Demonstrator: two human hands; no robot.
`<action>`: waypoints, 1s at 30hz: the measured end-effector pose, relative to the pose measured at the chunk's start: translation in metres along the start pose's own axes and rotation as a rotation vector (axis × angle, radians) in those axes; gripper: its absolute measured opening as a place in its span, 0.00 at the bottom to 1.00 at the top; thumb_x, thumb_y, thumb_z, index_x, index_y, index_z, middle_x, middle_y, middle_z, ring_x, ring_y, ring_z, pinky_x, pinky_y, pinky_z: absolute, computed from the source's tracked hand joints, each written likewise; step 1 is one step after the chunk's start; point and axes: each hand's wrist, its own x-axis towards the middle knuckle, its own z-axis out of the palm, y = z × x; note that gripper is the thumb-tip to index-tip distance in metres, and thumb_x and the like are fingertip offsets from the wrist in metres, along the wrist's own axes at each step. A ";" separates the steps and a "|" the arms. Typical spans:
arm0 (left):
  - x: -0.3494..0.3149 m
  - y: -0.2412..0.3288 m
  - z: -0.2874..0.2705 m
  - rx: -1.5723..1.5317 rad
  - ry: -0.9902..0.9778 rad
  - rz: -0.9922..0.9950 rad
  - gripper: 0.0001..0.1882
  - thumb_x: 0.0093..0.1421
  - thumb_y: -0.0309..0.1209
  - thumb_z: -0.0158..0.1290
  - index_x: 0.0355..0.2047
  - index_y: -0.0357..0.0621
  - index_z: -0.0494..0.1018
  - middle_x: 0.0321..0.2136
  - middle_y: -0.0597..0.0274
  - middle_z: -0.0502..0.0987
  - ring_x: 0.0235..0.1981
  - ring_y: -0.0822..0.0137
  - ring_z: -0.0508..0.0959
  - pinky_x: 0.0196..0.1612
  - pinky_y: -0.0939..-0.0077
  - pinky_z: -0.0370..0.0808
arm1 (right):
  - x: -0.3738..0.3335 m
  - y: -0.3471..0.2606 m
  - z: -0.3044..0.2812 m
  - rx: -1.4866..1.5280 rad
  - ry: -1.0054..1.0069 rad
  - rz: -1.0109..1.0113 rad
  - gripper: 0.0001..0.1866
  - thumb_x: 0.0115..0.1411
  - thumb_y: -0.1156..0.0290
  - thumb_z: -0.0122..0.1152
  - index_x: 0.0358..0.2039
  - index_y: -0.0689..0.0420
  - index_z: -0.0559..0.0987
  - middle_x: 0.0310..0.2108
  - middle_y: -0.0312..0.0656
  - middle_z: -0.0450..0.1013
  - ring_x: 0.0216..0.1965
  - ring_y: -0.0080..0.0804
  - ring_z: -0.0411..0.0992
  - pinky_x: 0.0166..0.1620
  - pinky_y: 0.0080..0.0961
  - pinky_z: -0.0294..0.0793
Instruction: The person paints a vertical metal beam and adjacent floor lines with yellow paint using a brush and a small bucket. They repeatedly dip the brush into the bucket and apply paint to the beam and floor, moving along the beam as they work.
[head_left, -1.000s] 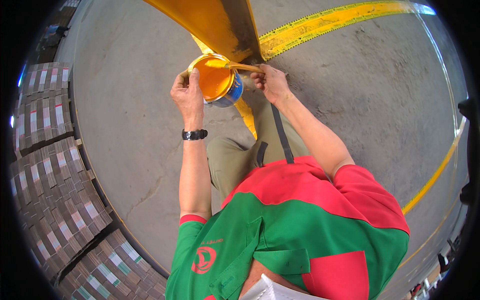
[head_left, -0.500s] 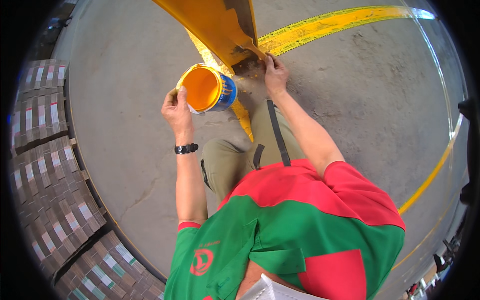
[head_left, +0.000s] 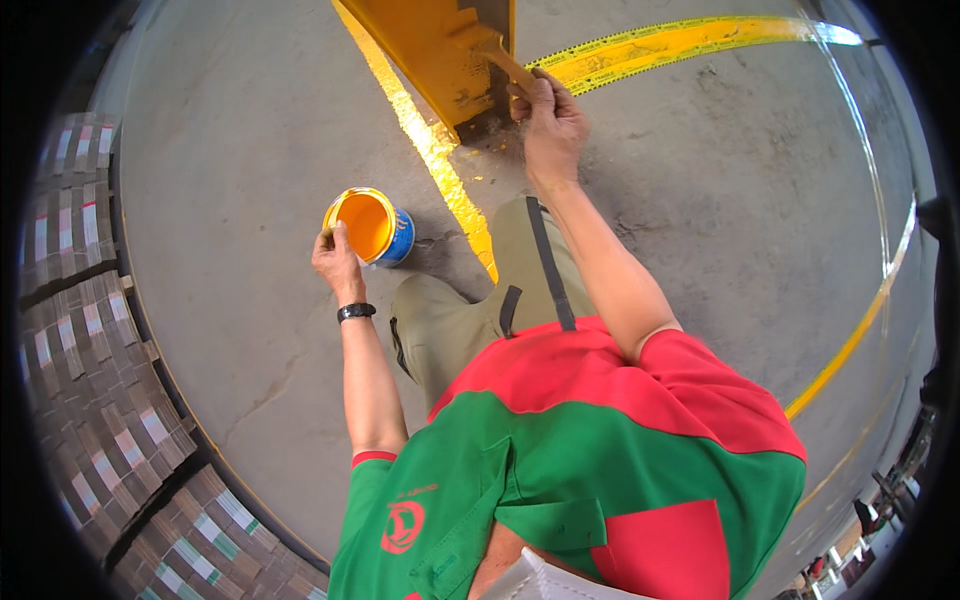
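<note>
My left hand (head_left: 338, 264) grips the rim of a blue paint can (head_left: 401, 238), thumb over the edge. Orange-yellow paint (head_left: 366, 222) coats its inside, and the can is tilted a little. In my right hand (head_left: 553, 120) is the handle of a paintbrush (head_left: 513, 68). Its bristles press against the face of a yellow steel column (head_left: 425, 60) standing at the top of the view. Fresh yellow covers much of that face, while a dark patch shows along the column's right edge and foot.
A yellow painted line (head_left: 440, 172) runs over the grey concrete floor (head_left: 250, 220) from the column toward my knees. Yellow-black edged tape (head_left: 690, 50) stretches right from the column. Stacks of flat brown cardboard (head_left: 105, 360) on pallets line the left side.
My left hand has moved the can left and lower, away from the column's foot. My right hand has risen, with the brush higher on the column face.
</note>
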 end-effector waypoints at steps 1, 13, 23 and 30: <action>0.000 -0.007 -0.005 -0.011 0.013 -0.037 0.11 0.64 0.31 0.61 0.36 0.33 0.79 0.32 0.63 0.81 0.33 0.74 0.77 0.40 0.76 0.76 | -0.002 -0.008 0.001 0.015 -0.023 -0.053 0.16 0.73 0.67 0.54 0.50 0.66 0.78 0.35 0.41 0.81 0.31 0.19 0.74 0.34 0.17 0.74; -0.013 -0.036 -0.038 0.005 0.119 -0.127 0.14 0.66 0.35 0.60 0.41 0.35 0.79 0.33 0.61 0.81 0.35 0.72 0.78 0.42 0.74 0.75 | -0.006 0.170 -0.057 -0.134 0.243 0.354 0.13 0.72 0.69 0.52 0.49 0.63 0.80 0.30 0.38 0.80 0.25 0.20 0.74 0.29 0.20 0.72; -0.009 -0.063 -0.056 0.168 0.161 -0.096 0.19 0.69 0.41 0.56 0.45 0.34 0.78 0.31 0.61 0.81 0.32 0.72 0.79 0.38 0.75 0.74 | 0.019 0.158 -0.036 -0.498 0.123 0.316 0.14 0.71 0.70 0.52 0.46 0.66 0.81 0.26 0.41 0.80 0.27 0.21 0.75 0.32 0.20 0.73; -0.007 -0.068 -0.068 0.211 0.134 -0.165 0.19 0.68 0.42 0.57 0.47 0.36 0.78 0.31 0.64 0.80 0.32 0.75 0.76 0.37 0.76 0.73 | -0.016 0.085 -0.032 0.034 0.012 0.207 0.15 0.73 0.70 0.51 0.50 0.67 0.78 0.34 0.43 0.81 0.27 0.20 0.73 0.31 0.17 0.74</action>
